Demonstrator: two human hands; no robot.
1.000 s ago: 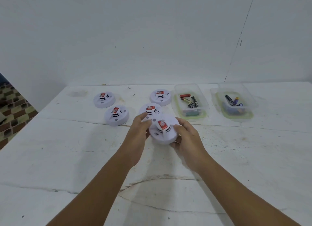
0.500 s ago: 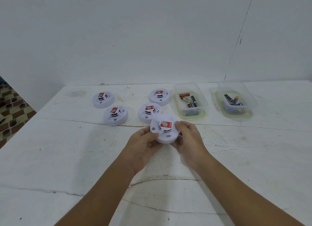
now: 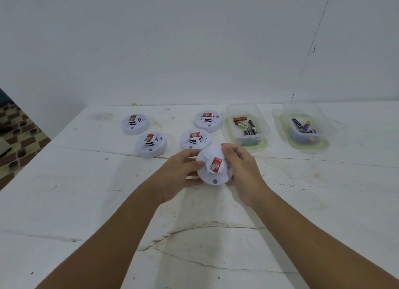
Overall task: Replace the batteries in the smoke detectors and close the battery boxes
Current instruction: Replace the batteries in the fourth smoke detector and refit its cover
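A white smoke detector [image 3: 212, 169] is held just above the middle of the table [image 3: 64, 202], tipped so that its raised centre and red label face the camera. It is clamped from both sides: the left hand [image 3: 179, 174] is curled against its left rim with the thumb laid across the face, and the right hand [image 3: 241, 170] is wrapped over its upper right edge, fingers bent round the top. Half a second ago the face was seen nearly flat-on with the label level; a second ago the label sat at another angle again and the left hand reached further back. The unit has thus been turned and tilted between the hands – judged to be a rotation toward the back, where the battery box would be reached, though no box or cover is visible yet.

Behind it, toward the far edge, four more detectors are set face up: the nearest detector [image 3: 195, 139] just beyond the fingers, another [image 3: 207, 121] behind that, and two to the left [image 3: 151, 144] [image 3: 135, 123]. None has been moved. Toward the far right corner two clear tubs are placed – the nearer tub [image 3: 232, 124] and the further tub [image 3: 323, 124], each with loose batteries inside
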